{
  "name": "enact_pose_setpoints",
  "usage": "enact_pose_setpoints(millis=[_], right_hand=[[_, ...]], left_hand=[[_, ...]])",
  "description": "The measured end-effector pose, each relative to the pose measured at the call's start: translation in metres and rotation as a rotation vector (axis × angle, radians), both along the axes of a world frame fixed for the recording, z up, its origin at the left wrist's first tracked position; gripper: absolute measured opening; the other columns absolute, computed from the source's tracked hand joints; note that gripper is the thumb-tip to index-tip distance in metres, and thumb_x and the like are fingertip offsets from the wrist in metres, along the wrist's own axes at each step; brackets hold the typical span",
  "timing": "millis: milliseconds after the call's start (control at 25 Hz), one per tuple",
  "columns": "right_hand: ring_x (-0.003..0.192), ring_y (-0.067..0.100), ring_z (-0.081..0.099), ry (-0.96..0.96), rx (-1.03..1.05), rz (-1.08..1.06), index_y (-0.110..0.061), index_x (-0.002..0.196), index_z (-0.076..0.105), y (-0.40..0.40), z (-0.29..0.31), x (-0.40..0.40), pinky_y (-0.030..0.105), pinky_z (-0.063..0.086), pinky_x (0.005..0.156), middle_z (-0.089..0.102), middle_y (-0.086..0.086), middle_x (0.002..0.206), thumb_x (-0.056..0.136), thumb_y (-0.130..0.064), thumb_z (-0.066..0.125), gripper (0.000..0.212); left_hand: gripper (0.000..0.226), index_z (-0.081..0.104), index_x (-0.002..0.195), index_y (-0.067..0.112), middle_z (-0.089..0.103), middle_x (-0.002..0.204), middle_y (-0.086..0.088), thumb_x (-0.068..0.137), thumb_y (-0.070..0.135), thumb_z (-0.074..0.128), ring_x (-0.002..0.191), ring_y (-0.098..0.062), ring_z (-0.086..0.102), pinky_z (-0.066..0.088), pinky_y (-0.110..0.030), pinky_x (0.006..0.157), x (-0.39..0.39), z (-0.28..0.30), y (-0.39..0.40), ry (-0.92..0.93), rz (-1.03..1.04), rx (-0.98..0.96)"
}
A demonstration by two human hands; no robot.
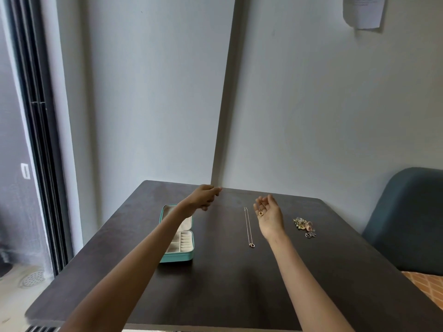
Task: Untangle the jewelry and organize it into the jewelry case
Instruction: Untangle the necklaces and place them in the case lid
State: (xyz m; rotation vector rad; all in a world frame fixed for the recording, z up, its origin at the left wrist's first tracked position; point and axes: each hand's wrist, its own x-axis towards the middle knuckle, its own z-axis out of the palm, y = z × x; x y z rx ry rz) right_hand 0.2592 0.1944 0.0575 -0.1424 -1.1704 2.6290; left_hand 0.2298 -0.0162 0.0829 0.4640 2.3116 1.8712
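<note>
A teal jewelry case (pixel 178 256) lies open on the dark table, its pale compartments showing. My left hand (pixel 203 196) is raised above the case's far end, fingers loosely curled, nothing seen in it. My right hand (pixel 268 213) is held palm up to the right, with a small gold ring-shaped piece (pixel 260 213) lying on the palm. A thin chain necklace (pixel 248 227) is stretched out straight on the table just left of that hand. A tangled heap of jewelry (pixel 304 225) sits to its right.
The dark table (pixel 227 283) stands in a wall corner. A blue-grey chair (pixel 407 219) is at the right. A glass door and floor drain are at the left.
</note>
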Motion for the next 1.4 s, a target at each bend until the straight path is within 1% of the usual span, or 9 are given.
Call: enact_pose_setpoints(millis=[80, 160, 320, 440, 600, 760, 960, 1200, 1400], right_hand=[[0.067, 0.012, 0.060, 0.001, -0.128, 0.015, -0.014, 0.071, 0.048, 0.003, -0.005, -0.001, 0.026, 0.048, 0.076, 0.057, 0.000, 0.066, 0.098, -0.024, 0.044, 0.029], [0.046, 0.009, 0.056, 0.003, -0.179, 0.049, -0.015, 0.065, 0.043, 0.002, -0.009, 0.002, 0.024, 0.051, 0.064, 0.051, -0.004, 0.048, 0.097, -0.022, 0.043, 0.033], [0.033, 0.008, 0.032, -0.059, -0.021, 0.169, -0.018, 0.058, 0.034, -0.006, -0.020, 0.010, 0.017, 0.036, 0.038, 0.032, -0.006, 0.040, 0.091, -0.016, 0.043, 0.034], [0.035, 0.009, 0.032, -0.138, 0.260, 0.280, -0.016, 0.060, 0.038, -0.012, -0.032, 0.020, 0.023, 0.034, 0.041, 0.034, -0.004, 0.043, 0.091, -0.017, 0.043, 0.030], [0.041, 0.011, 0.036, -0.179, 0.493, 0.418, -0.012, 0.080, 0.052, -0.017, -0.041, 0.031, 0.026, 0.039, 0.048, 0.038, -0.002, 0.050, 0.092, -0.021, 0.041, 0.018], [0.052, 0.013, 0.050, -0.085, 0.497, 0.499, -0.009, 0.100, 0.059, -0.028, -0.032, 0.033, 0.028, 0.048, 0.056, 0.051, 0.003, 0.062, 0.094, -0.034, 0.046, 0.028], [0.052, 0.008, 0.053, 0.069, 0.327, 0.296, -0.010, 0.099, 0.061, -0.046, 0.014, 0.025, 0.023, 0.051, 0.055, 0.057, 0.001, 0.069, 0.096, -0.023, 0.050, 0.017], [0.039, 0.002, 0.023, 0.101, 0.566, 0.064, -0.014, 0.088, 0.055, -0.045, 0.021, 0.019, 0.015, 0.019, 0.037, 0.034, -0.003, 0.055, 0.098, -0.021, 0.047, 0.014], [0.040, 0.003, 0.019, 0.054, 0.669, -0.020, -0.015, 0.089, 0.062, -0.044, 0.014, 0.021, 0.015, 0.016, 0.036, 0.027, -0.009, 0.050, 0.093, -0.022, 0.057, 0.010]], left_hand=[[0.030, 0.046, 0.073, 0.015, 0.023, 0.060, 0.002, 0.096, 0.035, 0.049, 0.047, -0.009, 0.023, 0.028, -0.019, 0.046, -0.003, 0.000, -0.009, -0.012, 0.006, 0.129], [0.030, 0.047, 0.074, 0.015, 0.022, 0.060, 0.001, 0.096, 0.034, 0.048, 0.049, -0.010, 0.023, 0.031, -0.020, 0.048, -0.004, 0.002, -0.013, -0.023, 0.035, 0.247], [0.026, 0.051, 0.078, 0.012, 0.026, 0.060, 0.001, 0.097, 0.030, 0.049, 0.048, -0.008, 0.025, 0.032, -0.019, 0.046, -0.006, 0.016, -0.013, -0.016, 0.130, 0.412], [0.025, 0.057, 0.081, 0.009, 0.034, 0.063, 0.000, 0.096, 0.028, 0.050, 0.048, -0.007, 0.029, 0.033, -0.018, 0.049, -0.005, 0.030, -0.010, 0.076, 0.113, 0.310], [0.022, 0.062, 0.087, 0.010, 0.035, 0.066, 0.001, 0.096, 0.026, 0.050, 0.049, -0.006, 0.029, 0.030, -0.020, 0.053, 0.000, 0.045, 0.004, 0.167, 0.026, 0.157], [0.019, 0.063, 0.086, 0.012, 0.036, 0.063, 0.002, 0.096, 0.021, 0.050, 0.054, -0.007, 0.031, 0.030, -0.017, 0.050, 0.004, 0.051, 0.019, 0.244, -0.090, -0.012], [0.017, 0.064, 0.089, 0.011, 0.046, 0.061, 0.004, 0.096, 0.019, 0.051, 0.051, -0.004, 0.035, 0.030, -0.014, 0.048, 0.006, 0.047, 0.031, 0.284, -0.134, -0.155], [0.014, 0.064, 0.088, 0.006, 0.047, 0.063, -0.001, 0.093, 0.017, 0.055, 0.052, -0.003, 0.038, 0.031, -0.010, 0.049, 0.004, 0.046, 0.026, 0.335, -0.041, -0.144], [0.014, 0.069, 0.088, 0.004, 0.059, 0.076, -0.010, 0.089, 0.016, 0.062, 0.064, -0.012, 0.046, 0.038, -0.020, 0.062, -0.003, 0.039, 0.019, 0.376, -0.031, -0.245]])
